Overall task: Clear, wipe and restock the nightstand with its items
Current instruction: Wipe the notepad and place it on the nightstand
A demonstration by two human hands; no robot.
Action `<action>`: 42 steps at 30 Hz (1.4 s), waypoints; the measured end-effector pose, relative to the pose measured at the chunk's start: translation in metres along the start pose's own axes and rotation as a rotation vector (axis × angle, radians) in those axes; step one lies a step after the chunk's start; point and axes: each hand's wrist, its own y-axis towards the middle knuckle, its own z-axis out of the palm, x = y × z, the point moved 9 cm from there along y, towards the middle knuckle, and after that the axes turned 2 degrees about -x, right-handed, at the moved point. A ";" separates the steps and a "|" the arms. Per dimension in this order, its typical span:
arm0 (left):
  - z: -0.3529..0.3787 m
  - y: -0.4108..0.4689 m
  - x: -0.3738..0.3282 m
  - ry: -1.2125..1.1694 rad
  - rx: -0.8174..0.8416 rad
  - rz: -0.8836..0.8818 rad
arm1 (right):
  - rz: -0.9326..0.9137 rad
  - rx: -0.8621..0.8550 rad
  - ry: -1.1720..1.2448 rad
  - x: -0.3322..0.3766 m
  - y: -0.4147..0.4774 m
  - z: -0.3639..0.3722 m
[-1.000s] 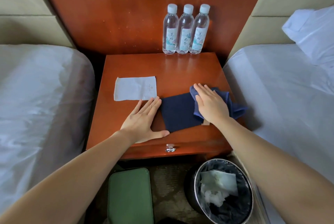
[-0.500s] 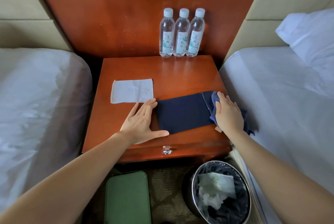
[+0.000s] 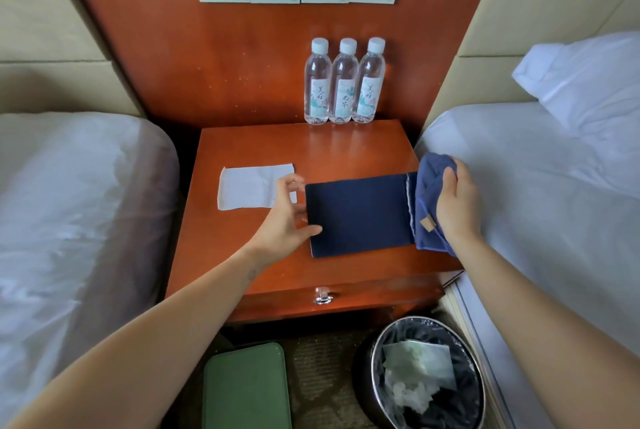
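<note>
On the nightstand's point(image 3: 346, 146) right edge, R hand point(image 3: 457, 209) grips a bunched blue cloth point(image 3: 427, 186), fingers curled over it, just beside the navy mat point(image 3: 360, 215). L hand point(image 3: 285, 217) is half open w/ fingers loosely curled, thumb apparently touching the mat's left edge, holding nothing.

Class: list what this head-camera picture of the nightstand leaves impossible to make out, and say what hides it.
Water bottles: label text too small, head view.
Blue cloth: right part covered by the right hand, head view.
Green case on the floor: cut off by the bottom edge, head view.
</note>
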 end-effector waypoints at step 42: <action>-0.016 -0.001 0.006 0.061 -0.138 -0.054 | -0.642 0.008 -0.720 0.064 -0.018 0.018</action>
